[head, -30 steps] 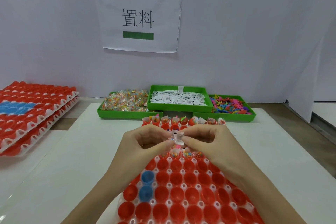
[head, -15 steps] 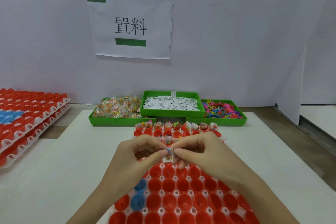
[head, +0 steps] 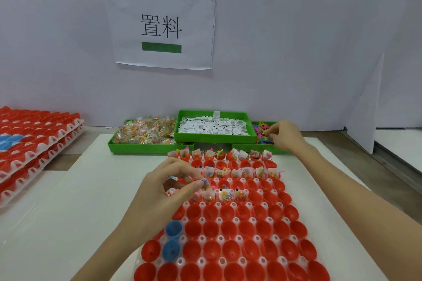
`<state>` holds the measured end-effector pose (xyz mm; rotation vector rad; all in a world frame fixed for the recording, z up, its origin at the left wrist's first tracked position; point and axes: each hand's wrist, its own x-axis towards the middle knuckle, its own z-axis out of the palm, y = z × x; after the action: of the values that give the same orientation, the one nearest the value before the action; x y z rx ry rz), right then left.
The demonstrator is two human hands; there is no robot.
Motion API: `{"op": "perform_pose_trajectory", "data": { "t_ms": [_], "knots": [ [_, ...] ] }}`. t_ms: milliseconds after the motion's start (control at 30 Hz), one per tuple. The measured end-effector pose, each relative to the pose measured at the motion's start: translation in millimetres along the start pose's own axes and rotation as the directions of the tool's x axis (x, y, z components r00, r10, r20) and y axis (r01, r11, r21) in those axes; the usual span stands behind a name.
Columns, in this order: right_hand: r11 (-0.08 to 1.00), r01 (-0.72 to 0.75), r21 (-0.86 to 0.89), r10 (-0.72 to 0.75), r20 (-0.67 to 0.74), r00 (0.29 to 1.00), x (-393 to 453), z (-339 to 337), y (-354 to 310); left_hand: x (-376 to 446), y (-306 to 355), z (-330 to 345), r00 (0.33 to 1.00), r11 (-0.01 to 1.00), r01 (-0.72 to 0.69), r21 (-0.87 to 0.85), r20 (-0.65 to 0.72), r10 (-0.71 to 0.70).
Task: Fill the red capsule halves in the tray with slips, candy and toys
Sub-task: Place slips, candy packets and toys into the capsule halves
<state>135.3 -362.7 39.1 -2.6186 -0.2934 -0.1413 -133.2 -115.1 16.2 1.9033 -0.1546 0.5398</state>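
White tabletop with the red capsule tray (head: 146, 254) dead centre, left hand (head: 159, 191) pinching a candy packet (head: 204, 184) over the part-filled third row, right hand (head: 285, 136) at 1 o'clock, fingers curled into the toy bin (head: 251, 146), probably grabbing one.

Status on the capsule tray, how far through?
Done: three rows at the tray's far end hold slips and candy, the third only partly across. In hand: left hand pinches candy packets over that third row; right hand reaches into the toy bin. Left: the near rows, all empty.
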Motion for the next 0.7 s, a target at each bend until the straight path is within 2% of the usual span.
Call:
{"op": "perform_pose_trajectory", "data": {
  "t_ms": [133, 433, 533, 600, 700],
  "knots": [
    [0.990, 0.038, -0.137, -0.030, 0.058, 0.998, 15, 14, 7, -1, 0, 1, 1.000, 1.000, -0.013, 0.008, 0.011, 0.013],
    [0.958, 0.086, -0.274, -0.065, 0.084, 0.994, 29, 13, 10, -1, 2, 0, 1.000, 0.999, -0.006, 0.033, 0.011, 0.006],
    [0.965, 0.079, -0.251, -0.080, 0.006, 0.997, 27, 14, 16, 0, 1, 0, 1.000, 0.999, 0.001, 0.041, -0.006, -0.001],
    [0.977, 0.102, -0.189, -0.128, -0.129, 0.983, 23, 13, 19, 0, 1, 0, 1.000, 1.000, 0.006, 0.029, -0.015, -0.006],
    [0.989, 0.136, 0.058, -0.108, -0.350, 0.930, 8, 4, 14, -1, 2, -1, 1.000, 1.000, 0.026, -0.006, -0.008, -0.026]
  ]
}}
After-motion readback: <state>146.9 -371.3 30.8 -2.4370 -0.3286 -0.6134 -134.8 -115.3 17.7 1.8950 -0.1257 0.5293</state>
